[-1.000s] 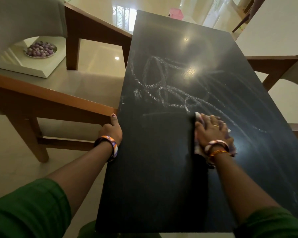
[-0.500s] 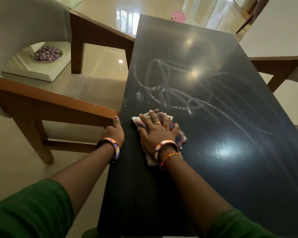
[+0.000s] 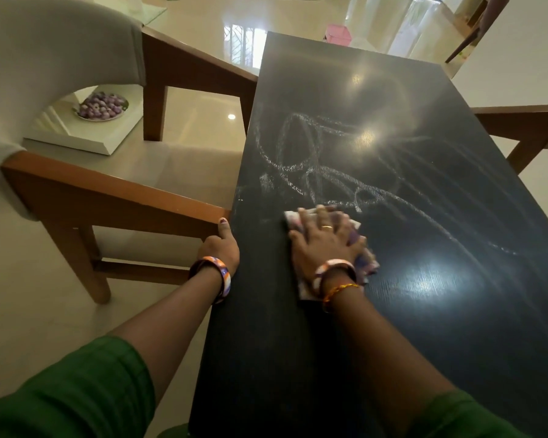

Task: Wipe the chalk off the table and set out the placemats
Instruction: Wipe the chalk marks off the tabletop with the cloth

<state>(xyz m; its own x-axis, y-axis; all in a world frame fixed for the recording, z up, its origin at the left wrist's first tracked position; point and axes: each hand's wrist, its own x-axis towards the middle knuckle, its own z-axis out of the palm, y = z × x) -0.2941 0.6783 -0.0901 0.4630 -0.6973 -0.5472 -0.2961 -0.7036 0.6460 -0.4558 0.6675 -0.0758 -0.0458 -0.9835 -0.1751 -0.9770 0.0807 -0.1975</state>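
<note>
The right hand [image 3: 325, 240] lies flat, fingers spread, pressing the cloth [image 3: 363, 259] onto the dark bench [image 3: 456, 327]. The chalk scribble [image 3: 314, 165] begins just beyond its fingertips and spreads toward the far end, one long streak trailing off to the right, so the next stroke likely has to go away from the body. This hand is far nearer the chalk than the left hand [image 3: 219, 245], which grips the bench's left edge, thumb up, beside the wooden chair [image 3: 114, 197]. No placemats are in view. Compared with half a second ago, the cloth sits a little further right, and the left hand has not moved.
</note>
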